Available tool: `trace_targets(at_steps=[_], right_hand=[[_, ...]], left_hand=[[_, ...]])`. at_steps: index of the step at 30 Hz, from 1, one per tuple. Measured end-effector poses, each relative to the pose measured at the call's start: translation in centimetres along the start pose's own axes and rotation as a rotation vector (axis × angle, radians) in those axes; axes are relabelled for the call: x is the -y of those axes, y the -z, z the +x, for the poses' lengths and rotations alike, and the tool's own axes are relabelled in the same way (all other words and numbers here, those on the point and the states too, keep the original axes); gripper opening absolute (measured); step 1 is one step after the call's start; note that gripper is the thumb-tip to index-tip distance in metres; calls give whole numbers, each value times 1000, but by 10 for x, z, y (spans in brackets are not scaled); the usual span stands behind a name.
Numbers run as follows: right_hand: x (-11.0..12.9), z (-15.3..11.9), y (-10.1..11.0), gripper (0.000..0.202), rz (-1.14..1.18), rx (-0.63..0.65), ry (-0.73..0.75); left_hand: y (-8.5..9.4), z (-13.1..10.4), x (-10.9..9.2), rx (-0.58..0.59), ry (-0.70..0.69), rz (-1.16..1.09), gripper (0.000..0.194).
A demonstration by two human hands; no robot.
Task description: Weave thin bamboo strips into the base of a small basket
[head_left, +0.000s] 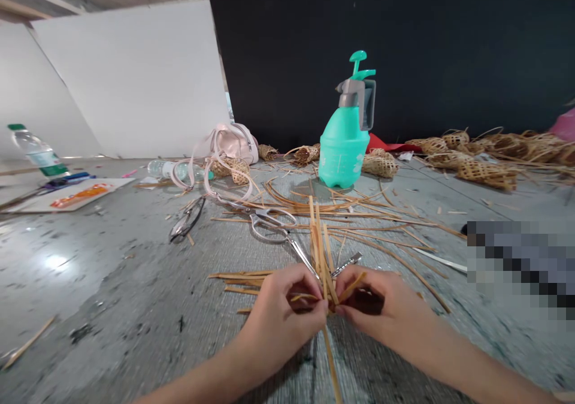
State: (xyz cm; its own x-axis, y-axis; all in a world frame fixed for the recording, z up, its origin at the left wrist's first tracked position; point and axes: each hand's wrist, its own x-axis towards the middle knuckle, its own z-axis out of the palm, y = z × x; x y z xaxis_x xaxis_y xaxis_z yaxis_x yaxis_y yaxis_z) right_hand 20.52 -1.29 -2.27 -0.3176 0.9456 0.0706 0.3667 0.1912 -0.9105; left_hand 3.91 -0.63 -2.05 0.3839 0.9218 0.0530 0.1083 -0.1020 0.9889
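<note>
Both my hands meet over a small bundle of crossed bamboo strips (pixel 317 236) on the grey table. My left hand (pixel 287 308) is closed, thumb and finger pinching a strip at the crossing. From the other side my right hand (pixel 377 302) pinches another strip, whose end sticks up past the fingers. Several strips fan out left beneath my left hand, and others point away from me. One long strip runs toward me. Just beyond the fingers lie silver scissors (pixel 272 224) and a metal clip (pixel 348 263). The crossing itself is partly hidden by my fingertips.
Loose strips (pixel 386 218) spread behind my hands. A turquoise spray bottle (pixel 344 146) stands beyond them. Woven bamboo pieces (pixel 487 173) lie along the back right. Farther left are eyeglasses (pixel 187 219), a pink bag (pixel 233 143) and a green-capped bottle (pixel 38 152).
</note>
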Motion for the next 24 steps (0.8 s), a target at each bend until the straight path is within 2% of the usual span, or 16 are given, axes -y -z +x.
trace_targets(at_steps=[6, 9, 14, 19, 24], right_hand=[[0, 0, 0, 11, -109, 15, 2], [2, -1, 1, 12, -151, 21, 35], [3, 0, 0, 9, -143, 37, 47], [4, 0, -2, 11, -168, 32, 66], [1, -3, -3, 11, -257, -7, 109]], left_hand=[[3, 4, -2, -56, 52, -17, 16], [3, 6, -2, -29, 73, -83, 11], [5, 6, 1, 78, 39, -197, 2], [6, 7, 2, 67, 35, -218, 6], [5, 5, 3, 37, -25, -126, 9]])
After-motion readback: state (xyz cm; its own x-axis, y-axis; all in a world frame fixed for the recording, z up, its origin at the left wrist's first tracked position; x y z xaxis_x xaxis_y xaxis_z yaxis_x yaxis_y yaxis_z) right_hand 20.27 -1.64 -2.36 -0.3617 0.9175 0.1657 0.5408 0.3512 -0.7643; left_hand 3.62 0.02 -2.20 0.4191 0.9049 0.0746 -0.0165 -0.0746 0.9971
